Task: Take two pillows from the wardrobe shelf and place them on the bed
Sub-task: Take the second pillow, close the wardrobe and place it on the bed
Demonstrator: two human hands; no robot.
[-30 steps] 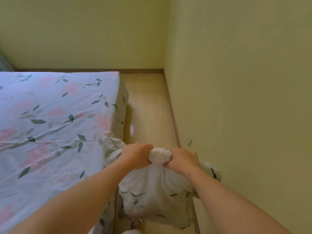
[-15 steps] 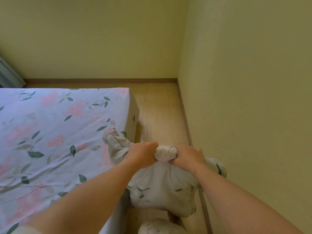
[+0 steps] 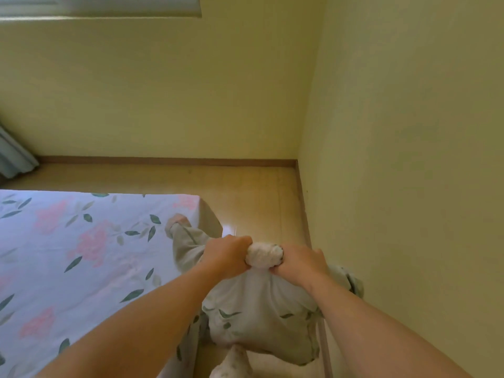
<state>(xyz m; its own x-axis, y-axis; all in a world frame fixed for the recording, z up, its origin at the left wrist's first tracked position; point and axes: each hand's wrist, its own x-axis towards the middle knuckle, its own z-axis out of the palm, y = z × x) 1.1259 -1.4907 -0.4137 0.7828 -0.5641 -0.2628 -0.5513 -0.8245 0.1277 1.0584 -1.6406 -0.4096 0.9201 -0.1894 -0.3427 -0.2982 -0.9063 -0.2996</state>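
Note:
A pillow in a pale leaf-print case hangs in front of me over the gap between bed and wall. Its bunched white end sticks out between my fists. My left hand grips the case on the left of that end, and my right hand grips it on the right. One corner of the case lies over the near right corner of the bed, which has a pale sheet with pink flowers and green leaves. No second pillow shows.
A yellow wall stands close on the right and another runs across the far side. A strip of wooden floor runs between bed and walls. A grey curtain hangs at far left. My slippered foot is below the pillow.
The view has tilted up and drawn back, so more far wall and floor show and the bed edge sits lower. Both hands keep the same grip on the pillow.

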